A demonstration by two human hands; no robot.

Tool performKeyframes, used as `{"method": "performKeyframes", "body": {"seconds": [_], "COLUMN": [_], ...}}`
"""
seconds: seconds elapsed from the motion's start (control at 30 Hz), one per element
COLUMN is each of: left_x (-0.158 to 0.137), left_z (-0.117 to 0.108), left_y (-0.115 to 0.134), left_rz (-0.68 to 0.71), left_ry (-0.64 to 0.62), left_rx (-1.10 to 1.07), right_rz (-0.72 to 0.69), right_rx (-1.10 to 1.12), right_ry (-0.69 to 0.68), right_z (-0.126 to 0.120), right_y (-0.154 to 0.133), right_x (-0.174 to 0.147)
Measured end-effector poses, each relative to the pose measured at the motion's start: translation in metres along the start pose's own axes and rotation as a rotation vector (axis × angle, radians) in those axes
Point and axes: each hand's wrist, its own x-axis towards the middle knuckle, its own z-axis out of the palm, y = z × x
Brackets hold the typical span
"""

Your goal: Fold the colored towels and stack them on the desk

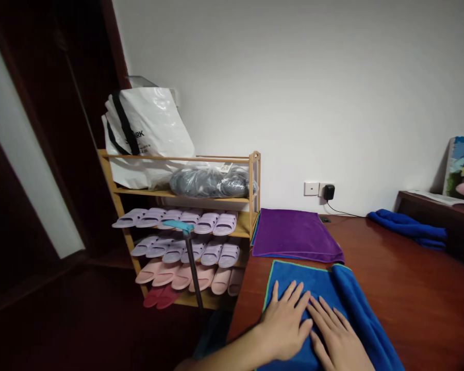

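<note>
A blue towel (305, 275) with a light green edge lies on the brown wooden table, and its right side is rolled or folded over lengthwise. My left hand (286, 319) rests flat on the towel with its fingers spread. Close beside it, my right hand (334, 332) also lies flat on the cloth, fingers stretched forward. The two hands nearly meet at the fingertips and thumb. Just beyond the blue towel sits a folded purple towel (296, 234), with blue cloth showing under its edge. The near end of the blue towel runs out of view.
Left of the table (421, 288) stands a wooden rack (251, 206) with several slippers (206, 221), a white bag (158, 123) and plastic-wrapped grey bundles (212, 180). A blue-topped pole (193, 263) stands before it. A crumpled blue cloth (408, 226) and a plugged-in black adapter (328, 192) are at the back.
</note>
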Motion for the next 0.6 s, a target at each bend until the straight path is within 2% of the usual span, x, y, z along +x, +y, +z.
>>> {"method": "performKeyframes", "body": {"seconds": [0.1,0.23,0.33,0.43,0.6], "left_x": [-0.009,-0.010,-0.008,-0.008,-0.008], "left_z": [0.001,-0.003,-0.002,0.002,0.004], "left_y": [-0.008,-0.009,-0.008,-0.009,-0.011], "left_rz": [-0.021,-0.023,-0.033,-0.033,-0.152], "left_ry": [-0.023,-0.020,-0.015,0.001,0.066], "left_rx": [-0.074,-0.102,-0.121,-0.128,-0.073], "right_rz": [0.164,0.367,0.471,0.523,0.610], "right_rx": [0.048,0.042,0.062,0.139,0.218], "right_ry": [-0.053,-0.125,-0.121,-0.060,0.114], "right_z": [0.004,0.000,-0.003,-0.004,0.003], "right_y": [0.029,0.099,0.143,0.159,0.157], "right_x": [-0.019,-0.057,-0.086,-0.108,-0.130]}}
